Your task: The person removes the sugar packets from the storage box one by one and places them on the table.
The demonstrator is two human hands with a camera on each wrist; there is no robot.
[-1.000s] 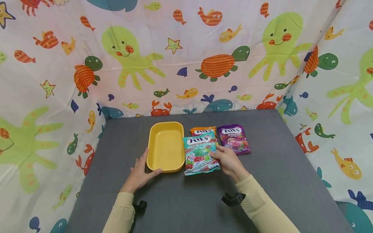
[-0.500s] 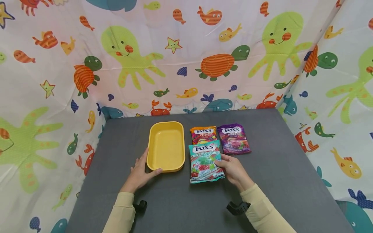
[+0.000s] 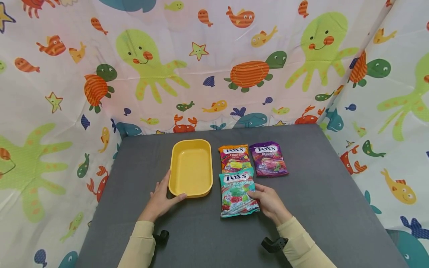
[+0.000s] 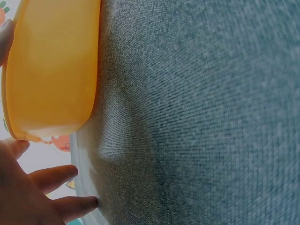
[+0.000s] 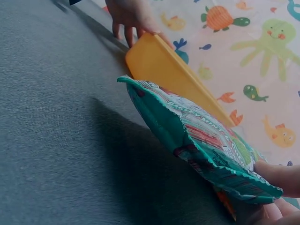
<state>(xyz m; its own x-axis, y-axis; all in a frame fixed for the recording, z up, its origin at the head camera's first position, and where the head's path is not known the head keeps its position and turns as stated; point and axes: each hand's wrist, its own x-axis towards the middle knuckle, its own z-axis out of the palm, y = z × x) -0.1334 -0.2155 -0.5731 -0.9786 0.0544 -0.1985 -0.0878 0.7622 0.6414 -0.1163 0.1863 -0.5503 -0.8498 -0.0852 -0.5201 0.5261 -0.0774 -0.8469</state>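
My right hand [image 3: 273, 204] pinches the right edge of a teal Fox's Mint Blossom candy bag [image 3: 237, 195], thumb on its printed face. In the right wrist view the bag [image 5: 201, 136] is tilted, its lower edge raised over a shadow on the cloth. Its top overlaps the bottom of an orange Fox's Fruits candy bag [image 3: 235, 156] in the head view. My left hand [image 3: 162, 199] touches the near left corner of a yellow plastic tray [image 3: 171, 173]. Spread fingers [image 4: 54, 178] show in the left wrist view, one of them at the tray's rim.
A purple Fox's Berries candy bag [image 3: 269, 159] lies right of the orange one. Dark grey cloth [image 3: 207, 242] covers the table. A sea-animal printed curtain [image 3: 207, 41] rises behind and at both sides.
My right hand has brought the teal bag toward me and slightly right, so more of the orange bag shows. My left hand and the yellow tray have stayed put.
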